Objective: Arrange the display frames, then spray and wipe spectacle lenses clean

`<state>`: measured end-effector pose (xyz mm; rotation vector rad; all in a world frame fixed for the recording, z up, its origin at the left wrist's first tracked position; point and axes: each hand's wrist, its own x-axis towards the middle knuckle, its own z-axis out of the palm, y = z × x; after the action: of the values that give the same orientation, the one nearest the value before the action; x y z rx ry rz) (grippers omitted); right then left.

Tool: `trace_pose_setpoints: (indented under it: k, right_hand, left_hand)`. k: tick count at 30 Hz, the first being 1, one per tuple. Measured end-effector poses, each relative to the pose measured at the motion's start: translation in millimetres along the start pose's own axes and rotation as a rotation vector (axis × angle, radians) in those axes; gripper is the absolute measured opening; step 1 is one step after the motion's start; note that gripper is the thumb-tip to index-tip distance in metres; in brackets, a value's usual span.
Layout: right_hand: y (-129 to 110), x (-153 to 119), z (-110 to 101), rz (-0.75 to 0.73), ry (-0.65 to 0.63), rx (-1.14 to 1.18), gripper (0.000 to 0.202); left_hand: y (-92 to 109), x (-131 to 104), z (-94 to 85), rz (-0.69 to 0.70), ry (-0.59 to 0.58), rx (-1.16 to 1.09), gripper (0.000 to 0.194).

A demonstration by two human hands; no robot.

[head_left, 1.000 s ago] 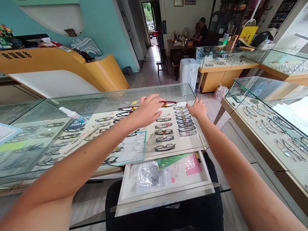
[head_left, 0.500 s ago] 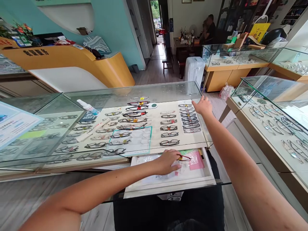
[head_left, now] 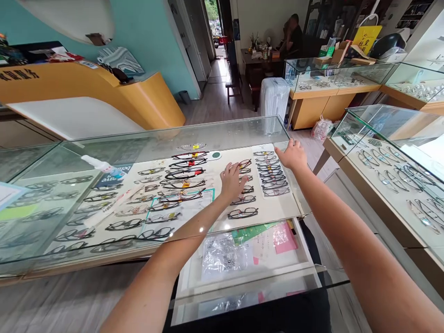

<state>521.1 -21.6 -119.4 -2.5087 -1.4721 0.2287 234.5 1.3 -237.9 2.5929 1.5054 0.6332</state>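
My left hand (head_left: 231, 181) is inside the glass display case (head_left: 243, 121), over the right-hand column of eyeglasses. Its fingers are bent around a pair of glasses (head_left: 245, 163) with a dark reddish frame and a coloured tag, partly hidden by the hand. More dark-framed glasses (head_left: 243, 212) lie below it in the same column. My right hand (head_left: 293, 153) grips the case's upper edge at the far right corner, thumb spread to the left. Beside it, a white card (head_left: 272, 192) carries a tight stack of glasses.
A pulled-out drawer (head_left: 196, 277) holds plastic bags, a pink paper (head_left: 283, 238) and a green sheet. A white spray bottle (head_left: 104, 166) is at the left. Another glass case (head_left: 395, 185) stands to the right. Further back are a clear-covered suitcase (head_left: 274, 99) and a seated person (head_left: 294, 39).
My left hand has moved from above the drawer forward into the case, carrying the glasses to the right-hand column. The right hand stays on the case edge. The view has shifted slightly.
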Motion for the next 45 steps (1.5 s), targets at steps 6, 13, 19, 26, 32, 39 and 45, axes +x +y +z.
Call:
trace_pose_setpoints:
  k: [6,13,19,26,32,39,45]
  right_hand:
    - [-1.4,-3.7,-3.1,0.015,-0.008,-0.007,0.101]
    - [-3.9,-6.7,-7.2,0.031,-0.021,-0.031,0.101]
    - [-5.7,-9.5,-9.9,0.039,-0.027,-0.029,0.101]
    - [-4.5,-9.7,-8.8,0.029,-0.01,-0.022,0.101]
    - [-4.6,-7.6,-10.4,0.031,-0.008,-0.02,0.098]
    - [-0.6,-0.4,-5.1,-0.004,0.017,0.014,0.098]
    - [3.3,7.9,-0.2,-0.018,0.017,0.038,0.102]
  left_hand:
    - [-36.2,56.7,25.1,0.009,-0.099,0.09,0.065]
    - [-50.8,104.7,65.0,-0.08,-0.235,0.082,0.075]
    - [-55.0,133.8,86.8,-0.172,-0.333,0.058,0.081]
    - [-52.2,136.1,79.8,-0.159,-0.377,0.054,0.077]
    - [-16.9,96.1,48.5,-0.031,-0.163,0.008,0.039]
    - [29.3,7.6,15.3,0.133,-0.319,-0.015,0.044]
    - [30.0,-48.3,-21.3,0.141,-0.531,-0.02,0.042]
